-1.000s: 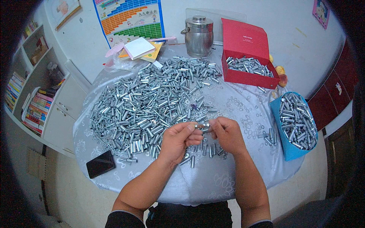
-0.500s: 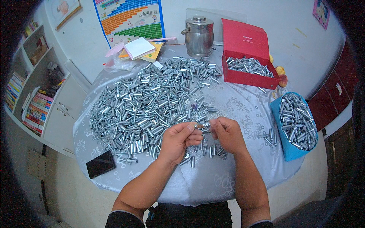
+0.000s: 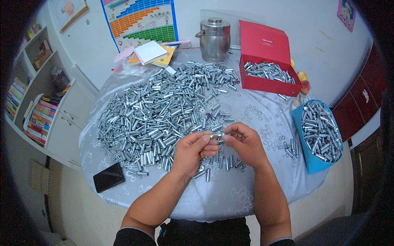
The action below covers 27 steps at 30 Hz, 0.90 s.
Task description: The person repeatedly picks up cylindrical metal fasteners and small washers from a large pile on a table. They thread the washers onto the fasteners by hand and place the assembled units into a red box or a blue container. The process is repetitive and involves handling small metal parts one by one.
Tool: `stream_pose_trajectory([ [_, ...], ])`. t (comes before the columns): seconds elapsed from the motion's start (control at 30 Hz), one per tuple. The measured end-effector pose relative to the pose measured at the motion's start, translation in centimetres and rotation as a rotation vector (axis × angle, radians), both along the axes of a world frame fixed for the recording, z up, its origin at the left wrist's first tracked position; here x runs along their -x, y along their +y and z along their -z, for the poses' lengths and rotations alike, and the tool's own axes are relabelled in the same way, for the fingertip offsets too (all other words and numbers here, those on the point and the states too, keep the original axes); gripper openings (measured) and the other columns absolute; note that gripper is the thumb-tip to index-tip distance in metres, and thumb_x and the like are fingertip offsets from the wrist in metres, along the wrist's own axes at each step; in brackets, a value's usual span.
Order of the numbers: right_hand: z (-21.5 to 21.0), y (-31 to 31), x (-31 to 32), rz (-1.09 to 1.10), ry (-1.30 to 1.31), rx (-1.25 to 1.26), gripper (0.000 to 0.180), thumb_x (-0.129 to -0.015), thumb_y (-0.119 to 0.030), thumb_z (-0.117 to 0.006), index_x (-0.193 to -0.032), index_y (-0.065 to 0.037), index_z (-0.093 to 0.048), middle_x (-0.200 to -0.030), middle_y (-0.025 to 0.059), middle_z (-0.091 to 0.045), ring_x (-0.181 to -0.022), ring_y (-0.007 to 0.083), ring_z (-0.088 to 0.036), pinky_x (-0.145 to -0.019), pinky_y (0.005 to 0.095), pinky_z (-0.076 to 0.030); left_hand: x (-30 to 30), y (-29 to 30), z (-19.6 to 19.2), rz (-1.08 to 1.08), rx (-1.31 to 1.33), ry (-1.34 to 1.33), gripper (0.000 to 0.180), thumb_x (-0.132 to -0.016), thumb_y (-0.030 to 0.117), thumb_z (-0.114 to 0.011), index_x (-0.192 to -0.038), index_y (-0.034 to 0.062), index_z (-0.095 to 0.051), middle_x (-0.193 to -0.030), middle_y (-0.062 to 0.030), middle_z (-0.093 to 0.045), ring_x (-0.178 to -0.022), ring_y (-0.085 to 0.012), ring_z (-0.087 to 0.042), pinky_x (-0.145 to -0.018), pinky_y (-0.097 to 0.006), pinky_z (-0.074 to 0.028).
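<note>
At the far left a bookshelf [image 3: 28, 110] stands against the wall, and a black phone [image 3: 108, 177] lies flat near the left edge of the round tabletop [image 3: 230, 197], which wears a pale patterned cloth. A wide heap of small metal tubes [image 3: 164, 110] covers the left and middle of the cloth, reaching back toward a stack of notepads [image 3: 151, 52] under a coloured wall chart [image 3: 139, 20]. In front of the heap, the left hand [image 3: 193, 151] is curled, its thumb and fingertips pressed on a small metal piece [image 3: 216, 136] held just above the cloth. The right hand [image 3: 243, 141] meets it from the other side, fingers bent and pinching the same piece, so the two hands touch at the fingertips (what exactly the piece is cannot be told, it is mostly covered). A few loose tubes [image 3: 223, 162] lie on the cloth just below the hands. Behind, a steel lidded pot [image 3: 214, 39] stands at the back edge, and beside it a red box [image 3: 266, 76] with its lid up holds more tubes. At the far right a blue bin [image 3: 305, 158] at the tabletop's edge is filled with tubes too.
</note>
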State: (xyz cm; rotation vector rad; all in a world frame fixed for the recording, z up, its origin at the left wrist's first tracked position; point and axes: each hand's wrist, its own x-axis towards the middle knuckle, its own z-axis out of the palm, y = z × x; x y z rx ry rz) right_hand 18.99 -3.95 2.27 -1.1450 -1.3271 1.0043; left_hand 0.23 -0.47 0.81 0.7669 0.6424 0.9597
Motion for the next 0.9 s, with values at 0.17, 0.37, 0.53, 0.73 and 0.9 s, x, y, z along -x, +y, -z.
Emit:
stream_pose_trajectory([
  [0.17,-0.1,-0.1,-0.1,-0.041,0.097,0.019,0.016,-0.091,-0.005,-0.060,-0.105,0.000,-0.059,-0.091,0.0031,-0.062,-0.082,0.0082,-0.059,-0.072,0.0228,-0.049,-0.2,-0.2,-0.3,0.014,-0.045,0.026,0.023,-0.093,0.005,-0.057,-0.113,-0.0058,-0.061,-0.097,-0.0179,-0.068,-0.082,-0.0220,-0.070,-0.073,-0.030,-0.059],
  [0.37,-0.1,-0.9,-0.4,-0.048,0.122,0.053,0.014,-0.095,-0.011,-0.056,-0.102,0.001,-0.056,-0.085,0.0037,-0.060,-0.076,0.0107,-0.058,-0.069,0.0253,-0.049,-0.5,-1.1,-1.0,0.004,-0.273,0.195,0.025,-0.092,0.002,-0.057,-0.115,-0.0061,-0.060,-0.098,-0.0171,-0.068,-0.085,-0.0214,-0.069,-0.077,-0.030,-0.058],
  [0.53,0.1,-3.1,-1.0,-0.021,0.170,0.127,0.013,-0.095,-0.011,-0.054,-0.101,0.000,-0.055,-0.083,0.0038,-0.058,-0.074,0.0113,-0.058,-0.071,0.0261,-0.050,-1.2,-2.1,-0.8,0.060,-0.424,0.269,0.027,-0.091,0.002,-0.057,-0.116,-0.0062,-0.060,-0.097,-0.0159,-0.068,-0.085,-0.0212,-0.069,-0.076,-0.029,-0.057],
  [0.73,0.9,-4.8,-1.5,0.145,0.256,0.010,0.014,-0.093,-0.007,-0.056,-0.105,0.001,-0.055,-0.088,0.0050,-0.060,-0.079,0.0121,-0.059,-0.073,0.0266,-0.050,-3.2,-2.3,-1.7,0.113,-0.263,0.233,0.025,-0.093,0.002,-0.054,-0.116,-0.0065,-0.060,-0.101,-0.0165,-0.067,-0.084,-0.0216,-0.069,-0.075,-0.030,-0.058],
  [0.9,0.4,-7.5,-2.8,0.317,0.285,-0.009,0.017,-0.092,-0.005,-0.057,-0.107,0.002,-0.055,-0.090,0.0061,-0.061,-0.082,0.0124,-0.060,-0.074,0.0262,-0.050,-6.1,-2.8,-1.9,0.209,-0.339,0.195,0.026,-0.093,0.004,-0.056,-0.117,-0.0067,-0.059,-0.101,-0.0172,-0.067,-0.090,-0.0226,-0.069,-0.078,-0.030,-0.058],
])
